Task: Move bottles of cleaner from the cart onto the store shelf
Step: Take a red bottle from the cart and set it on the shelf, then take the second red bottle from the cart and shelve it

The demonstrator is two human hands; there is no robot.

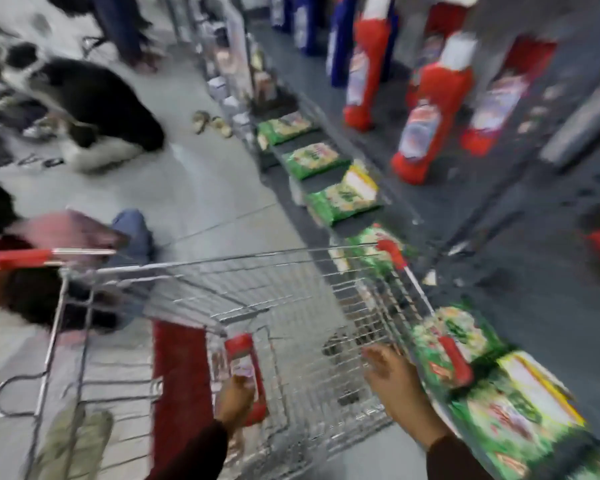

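The view is blurred by motion. A wire shopping cart with red handle trim fills the lower middle. Inside it, my left hand grips a red cleaner bottle with a pale label. My right hand hovers over the cart's right side with its fingers apart and nothing in it. On the grey store shelf at the right stand several red cleaner bottles with white caps, and blue bottles stand further back.
Green packets lie in a row along the lower shelf edge, more at lower right. A person in dark clothes crouches on the tiled floor at upper left. Another person's legs stand beyond. Sandals lie near the shelf.
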